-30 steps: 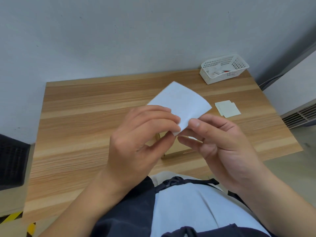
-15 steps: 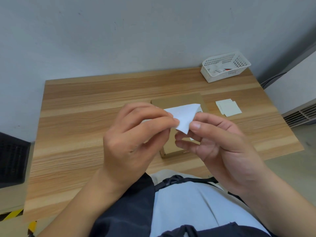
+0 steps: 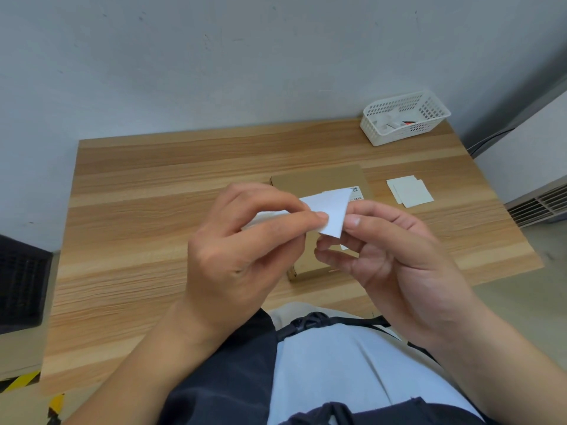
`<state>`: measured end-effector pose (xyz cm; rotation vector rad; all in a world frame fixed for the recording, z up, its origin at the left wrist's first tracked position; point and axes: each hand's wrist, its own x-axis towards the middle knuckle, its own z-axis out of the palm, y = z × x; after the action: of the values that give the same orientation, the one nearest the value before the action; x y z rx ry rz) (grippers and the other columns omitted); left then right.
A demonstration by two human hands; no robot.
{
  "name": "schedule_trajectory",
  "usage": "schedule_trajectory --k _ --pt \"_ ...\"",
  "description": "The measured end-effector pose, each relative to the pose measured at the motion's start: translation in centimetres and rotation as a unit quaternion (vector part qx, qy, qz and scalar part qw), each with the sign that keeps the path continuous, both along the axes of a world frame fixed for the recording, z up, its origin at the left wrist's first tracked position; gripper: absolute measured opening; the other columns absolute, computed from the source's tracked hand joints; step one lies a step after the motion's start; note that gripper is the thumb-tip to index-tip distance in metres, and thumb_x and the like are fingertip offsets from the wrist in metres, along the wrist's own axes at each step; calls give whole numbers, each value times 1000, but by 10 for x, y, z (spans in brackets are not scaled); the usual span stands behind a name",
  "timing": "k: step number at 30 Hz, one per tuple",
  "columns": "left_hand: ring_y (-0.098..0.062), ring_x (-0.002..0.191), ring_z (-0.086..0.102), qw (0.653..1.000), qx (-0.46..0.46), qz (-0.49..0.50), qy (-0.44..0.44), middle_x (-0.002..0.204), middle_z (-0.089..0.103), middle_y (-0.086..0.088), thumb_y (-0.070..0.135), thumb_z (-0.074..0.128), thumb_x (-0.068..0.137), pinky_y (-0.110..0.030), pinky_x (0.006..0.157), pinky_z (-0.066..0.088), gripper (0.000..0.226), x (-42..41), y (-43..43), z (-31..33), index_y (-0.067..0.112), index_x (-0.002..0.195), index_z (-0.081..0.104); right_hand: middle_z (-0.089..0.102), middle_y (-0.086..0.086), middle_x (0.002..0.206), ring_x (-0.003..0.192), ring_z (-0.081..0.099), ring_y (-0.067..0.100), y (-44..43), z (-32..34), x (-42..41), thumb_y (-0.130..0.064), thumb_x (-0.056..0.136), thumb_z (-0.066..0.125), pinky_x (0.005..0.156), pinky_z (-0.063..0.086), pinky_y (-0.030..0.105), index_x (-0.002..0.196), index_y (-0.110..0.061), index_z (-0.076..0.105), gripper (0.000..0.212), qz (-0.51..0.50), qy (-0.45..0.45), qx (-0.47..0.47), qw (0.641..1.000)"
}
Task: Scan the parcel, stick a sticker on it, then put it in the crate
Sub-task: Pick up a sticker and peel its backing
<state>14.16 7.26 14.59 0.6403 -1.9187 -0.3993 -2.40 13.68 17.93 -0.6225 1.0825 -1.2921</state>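
head view: the left hand and right hand meet close together, both pinching one white sticker at its near corner, likely to peel it from its backing. the parcel lies flat on the table right under them, barcode label up, handy for pressing the sticker down. spare stickers lie to its right, a white basket at the far corner. what may be the dark crate stands beyond the table's left edge.
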Motion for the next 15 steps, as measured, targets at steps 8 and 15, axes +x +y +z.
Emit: schedule_trajectory --k 8,15 --pt "-30 84 66 1000 -2 8 -13 92 69 -5 -4 68 88 -31 80 49 16 0 2 0 6 93 78 71 15 91 77 66 22 2 -1 -2 -10 80 62 79 55 37 82 -5 70 9 -2 -7 8 1000" --pt "-30 84 66 1000 -7 8 -13 92 69 -5 -5 68 88 -29 81 48 16 0 3 0 6 93 78 71 12 91 79 64 21 3 -1 -2 -11 76 66 82 54 38 79 -10 71 6 18 -7 11 1000"
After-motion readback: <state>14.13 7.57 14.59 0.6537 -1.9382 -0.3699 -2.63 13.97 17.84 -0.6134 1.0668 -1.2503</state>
